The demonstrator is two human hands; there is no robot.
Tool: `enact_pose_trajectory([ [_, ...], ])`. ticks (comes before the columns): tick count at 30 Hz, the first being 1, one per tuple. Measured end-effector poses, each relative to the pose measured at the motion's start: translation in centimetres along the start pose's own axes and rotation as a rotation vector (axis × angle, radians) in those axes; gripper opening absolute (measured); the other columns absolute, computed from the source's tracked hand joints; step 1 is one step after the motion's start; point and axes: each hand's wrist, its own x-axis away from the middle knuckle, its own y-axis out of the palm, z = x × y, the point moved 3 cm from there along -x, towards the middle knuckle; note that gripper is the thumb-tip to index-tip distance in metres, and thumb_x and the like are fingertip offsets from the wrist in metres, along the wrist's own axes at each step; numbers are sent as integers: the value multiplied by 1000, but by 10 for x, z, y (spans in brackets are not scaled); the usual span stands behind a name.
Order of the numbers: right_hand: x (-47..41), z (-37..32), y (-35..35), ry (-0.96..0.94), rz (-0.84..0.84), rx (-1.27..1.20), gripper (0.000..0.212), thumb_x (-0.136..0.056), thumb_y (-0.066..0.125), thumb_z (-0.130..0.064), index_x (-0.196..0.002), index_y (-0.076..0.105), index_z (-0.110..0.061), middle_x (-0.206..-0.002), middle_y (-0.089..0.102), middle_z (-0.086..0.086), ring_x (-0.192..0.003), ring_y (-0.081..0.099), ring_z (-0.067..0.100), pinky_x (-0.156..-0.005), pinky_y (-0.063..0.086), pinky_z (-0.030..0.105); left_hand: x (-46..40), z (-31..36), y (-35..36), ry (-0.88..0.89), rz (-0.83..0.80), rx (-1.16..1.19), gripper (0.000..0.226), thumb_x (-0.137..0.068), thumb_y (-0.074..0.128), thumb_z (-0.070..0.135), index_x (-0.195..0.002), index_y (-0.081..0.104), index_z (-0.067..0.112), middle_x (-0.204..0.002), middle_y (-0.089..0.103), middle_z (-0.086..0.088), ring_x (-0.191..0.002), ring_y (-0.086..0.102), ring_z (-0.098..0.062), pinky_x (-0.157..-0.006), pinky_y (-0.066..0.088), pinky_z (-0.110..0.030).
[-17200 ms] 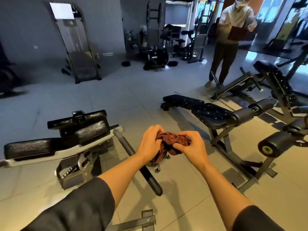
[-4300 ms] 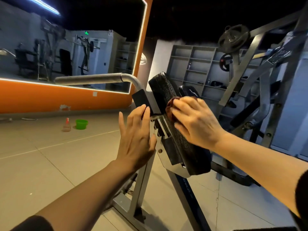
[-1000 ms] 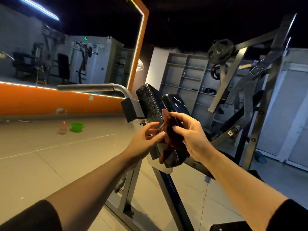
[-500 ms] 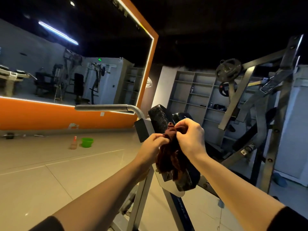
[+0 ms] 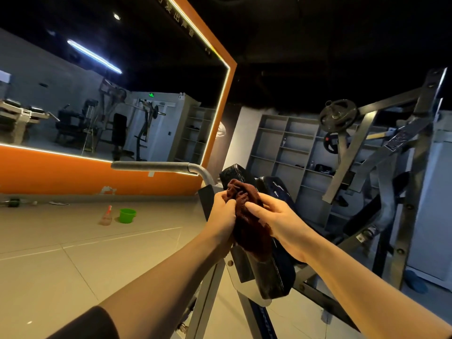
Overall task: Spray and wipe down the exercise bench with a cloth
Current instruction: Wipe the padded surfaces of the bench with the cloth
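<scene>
Between both hands, the dark red cloth (image 5: 247, 216) is bunched and clear of the pad: left hand (image 5: 223, 217) pinches its upper edge, right hand (image 5: 278, 221) grips its side. Directly behind the grip stands the black bench pad (image 5: 269, 270), steeply inclined. Risk: a loose fold could slip free and drop to the floor tiles (image 5: 73, 265), picking up grit. Well off to the grip's left, the spray bottle (image 5: 107, 215) and green bucket (image 5: 127, 215) sit out of reach; a drying cloth would likely only smear.

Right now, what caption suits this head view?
Both hands, left and right, bunch a brown cloth before a black bench pad.
</scene>
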Motion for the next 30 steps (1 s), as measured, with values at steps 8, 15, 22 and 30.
enact_pose_trajectory([
  [8, -6, 1, -10, -167, 216, -12, 37, -92, 63, -10, -123, 62, -31, -107, 70, -7, -101, 66, 14, -88, 56, 33, -12, 11, 3, 331, 153, -403, 30, -96, 56, 14, -126, 51, 19, -123, 54, -1, -116, 55, -16, -102, 48, -38],
  [15, -55, -12, -22, -245, 538, 224, 18, -93, 63, -15, -109, 67, -21, -102, 66, -4, -97, 61, 13, -90, 55, 34, -26, 26, -44, 622, 353, -1068, 48, -85, 71, 33, -128, 54, 20, -129, 52, 1, -119, 43, -12, -99, 32, -21],
  [22, -114, -39, 19, -823, 749, 1133, 25, -75, 80, -11, -97, 71, -6, -99, 64, 15, -91, 61, 31, -70, 57, 36, -52, 7, -65, 572, 215, -1228, 69, -78, 72, 48, -135, 44, 23, -132, 45, 4, -123, 37, -13, -106, 32, -32],
  [30, -153, -6, 28, -573, 32, 1610, 33, -94, 52, -38, -121, 66, -25, -159, 25, 3, -148, 12, 28, -121, 14, 46, -57, -3, -71, 703, 316, -1125, 53, -71, 65, 48, -117, 53, 26, -109, 54, 7, -99, 47, -11, -95, 43, -37],
])
